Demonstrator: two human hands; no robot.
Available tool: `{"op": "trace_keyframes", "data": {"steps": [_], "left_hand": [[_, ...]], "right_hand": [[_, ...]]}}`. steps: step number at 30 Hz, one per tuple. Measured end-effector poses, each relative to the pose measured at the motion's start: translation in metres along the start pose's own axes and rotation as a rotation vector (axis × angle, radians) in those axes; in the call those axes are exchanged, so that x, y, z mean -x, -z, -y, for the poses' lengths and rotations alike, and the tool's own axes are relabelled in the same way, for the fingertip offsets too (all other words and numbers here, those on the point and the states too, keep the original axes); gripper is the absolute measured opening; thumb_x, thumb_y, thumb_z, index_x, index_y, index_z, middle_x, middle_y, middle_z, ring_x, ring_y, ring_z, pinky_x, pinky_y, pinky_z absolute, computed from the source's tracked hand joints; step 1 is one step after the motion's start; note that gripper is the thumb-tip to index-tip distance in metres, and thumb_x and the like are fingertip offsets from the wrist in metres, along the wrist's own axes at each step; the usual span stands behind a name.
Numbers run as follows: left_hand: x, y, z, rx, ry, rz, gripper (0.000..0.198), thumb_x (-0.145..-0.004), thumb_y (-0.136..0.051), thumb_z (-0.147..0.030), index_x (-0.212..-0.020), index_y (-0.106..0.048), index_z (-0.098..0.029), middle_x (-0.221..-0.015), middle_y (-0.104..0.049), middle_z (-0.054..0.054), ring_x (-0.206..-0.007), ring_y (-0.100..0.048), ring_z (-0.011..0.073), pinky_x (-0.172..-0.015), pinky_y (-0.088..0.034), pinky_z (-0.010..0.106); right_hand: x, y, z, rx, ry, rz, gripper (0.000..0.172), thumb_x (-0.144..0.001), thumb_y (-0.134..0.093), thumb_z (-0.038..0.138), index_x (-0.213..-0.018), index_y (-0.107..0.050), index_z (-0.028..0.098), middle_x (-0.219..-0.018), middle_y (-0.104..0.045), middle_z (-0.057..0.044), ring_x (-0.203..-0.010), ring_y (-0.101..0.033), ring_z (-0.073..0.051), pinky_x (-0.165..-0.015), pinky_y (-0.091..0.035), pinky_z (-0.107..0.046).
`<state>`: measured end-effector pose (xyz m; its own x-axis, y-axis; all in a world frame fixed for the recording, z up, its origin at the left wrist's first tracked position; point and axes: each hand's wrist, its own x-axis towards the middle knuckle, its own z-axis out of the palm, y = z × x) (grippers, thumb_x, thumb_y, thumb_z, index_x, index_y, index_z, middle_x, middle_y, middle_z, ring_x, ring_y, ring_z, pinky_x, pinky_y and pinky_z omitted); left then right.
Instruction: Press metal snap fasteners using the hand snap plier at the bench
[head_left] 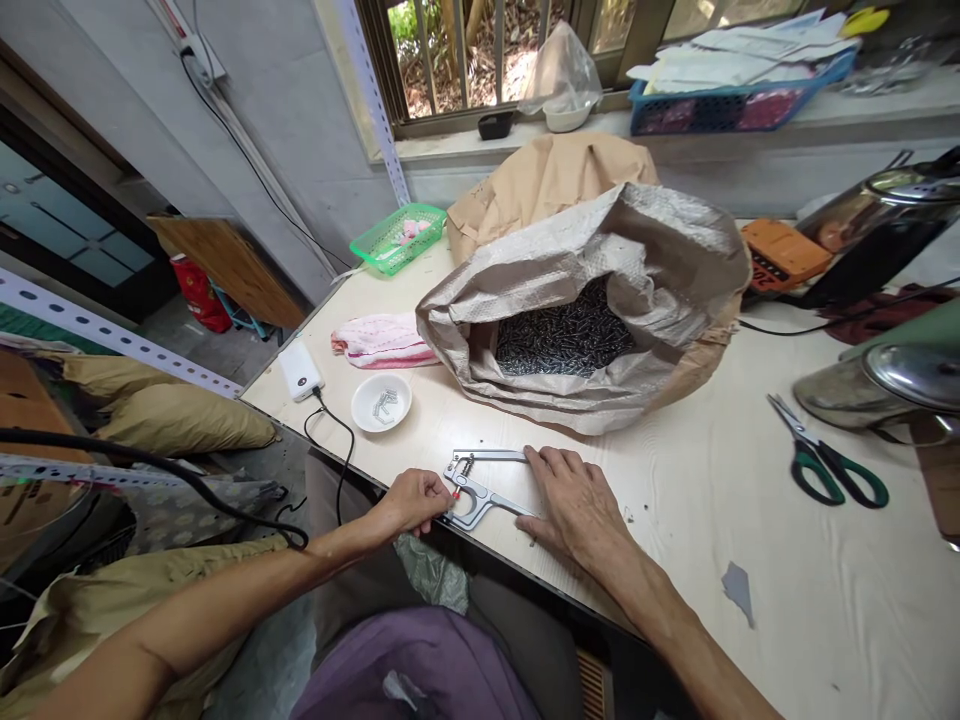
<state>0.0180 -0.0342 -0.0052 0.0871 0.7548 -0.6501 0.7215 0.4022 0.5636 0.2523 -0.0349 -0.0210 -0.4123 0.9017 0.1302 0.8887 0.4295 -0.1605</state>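
A silver hand press tool [480, 483] lies on the pale table [675, 560] near its front edge. My right hand [574, 500] rests on the tool's handles with fingers extended and pressing down. My left hand [414, 500] is pinched at the tool's jaw end, where a small red part shows; what the fingertips hold is too small to name. Behind the tool gapes a large grey sack [585, 300] full of small dark metal pieces [566, 340].
A small white bowl [381, 403] with a few metal bits and a white power bank [300, 370] with its cable sit to the left. A pink cloth [382, 340], green basket [397, 237], green-handled scissors [825, 460], orange device [780, 255] and metal kettles [877, 215] lie around.
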Motion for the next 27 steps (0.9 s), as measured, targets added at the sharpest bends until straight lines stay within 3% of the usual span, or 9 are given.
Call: {"op": "trace_keyframes", "data": {"steps": [3,5,7,9,14,19,23,27], "left_hand": [[0.008,-0.009,0.001,-0.283,-0.348,-0.224,0.015,-0.084,-0.053,-0.028,-0.084,-0.06,-0.015,-0.076,-0.062,0.004,-0.07,-0.06,0.0174,-0.063,-0.047,0.028],[0.008,-0.018,-0.004,-0.46,-0.6,-0.321,0.023,-0.084,-0.056,-0.027,-0.104,-0.058,-0.017,-0.106,-0.061,0.009,-0.096,-0.057,0.0237,-0.079,-0.047,0.035],[0.0,-0.027,-0.013,-0.585,-0.784,-0.323,0.048,-0.079,-0.065,-0.028,-0.122,-0.048,-0.017,-0.128,-0.05,0.013,-0.118,-0.045,0.0296,-0.093,-0.042,0.041],[-0.012,-0.031,-0.025,-0.661,-0.881,-0.282,0.066,-0.075,-0.07,-0.03,-0.131,-0.037,-0.017,-0.135,-0.044,0.015,-0.125,-0.038,0.0314,-0.099,-0.038,0.045],[-0.033,-0.026,-0.046,-0.752,-0.92,-0.103,0.048,-0.08,-0.066,-0.037,-0.119,-0.046,-0.017,-0.105,-0.057,0.01,-0.098,-0.052,0.0254,-0.081,-0.045,0.038],[-0.03,-0.024,-0.04,-0.755,-0.95,-0.1,0.024,-0.088,-0.055,-0.036,-0.099,-0.056,-0.015,-0.089,-0.058,0.007,-0.087,-0.05,0.0214,-0.076,-0.042,0.034],[-0.032,-0.029,-0.035,-0.724,-0.949,-0.118,0.027,-0.091,-0.048,-0.04,-0.093,-0.059,-0.015,-0.082,-0.057,0.006,-0.085,-0.05,0.0202,-0.073,-0.04,0.032],[-0.036,-0.034,-0.033,-0.701,-0.937,-0.093,0.03,-0.091,-0.047,-0.042,-0.096,-0.06,-0.016,-0.084,-0.059,0.006,-0.089,-0.052,0.0211,-0.079,-0.042,0.034]], "right_hand": [[0.001,0.001,0.004,0.029,0.002,0.024,0.056,-0.067,-0.07,0.039,-0.115,-0.051,0.018,-0.101,-0.059,-0.008,-0.092,-0.049,-0.023,-0.074,-0.035,-0.034],[0.002,0.002,0.007,0.048,0.001,0.034,0.049,-0.068,-0.071,0.036,-0.11,-0.054,0.018,-0.098,-0.059,-0.007,-0.089,-0.049,-0.022,-0.072,-0.035,-0.033],[0.003,0.004,0.011,0.063,-0.005,0.032,0.045,-0.068,-0.072,0.034,-0.106,-0.055,0.018,-0.095,-0.059,-0.007,-0.087,-0.05,-0.021,-0.071,-0.035,-0.033],[0.005,0.005,0.014,0.074,-0.019,0.027,0.045,-0.067,-0.073,0.031,-0.105,-0.056,0.016,-0.093,-0.059,-0.006,-0.086,-0.05,-0.021,-0.071,-0.036,-0.033],[0.009,0.003,0.019,0.065,-0.051,0.009,0.033,-0.07,-0.071,0.025,-0.098,-0.056,0.018,-0.086,-0.058,-0.004,-0.081,-0.052,-0.019,-0.068,-0.037,-0.031],[0.015,-0.003,0.023,-0.003,-0.048,-0.022,0.004,-0.081,-0.058,0.019,-0.08,-0.054,0.021,-0.078,-0.057,-0.002,-0.073,-0.052,-0.016,-0.067,-0.037,-0.028],[0.019,-0.008,0.025,-0.035,-0.06,-0.068,0.014,-0.087,-0.05,0.022,-0.075,-0.054,0.021,-0.071,-0.055,-0.002,-0.069,-0.051,-0.015,-0.065,-0.035,-0.027],[0.018,-0.01,0.022,-0.05,-0.066,-0.071,0.011,-0.087,-0.05,0.025,-0.08,-0.057,0.021,-0.073,-0.057,-0.003,-0.073,-0.054,-0.016,-0.067,-0.038,-0.027]]}}
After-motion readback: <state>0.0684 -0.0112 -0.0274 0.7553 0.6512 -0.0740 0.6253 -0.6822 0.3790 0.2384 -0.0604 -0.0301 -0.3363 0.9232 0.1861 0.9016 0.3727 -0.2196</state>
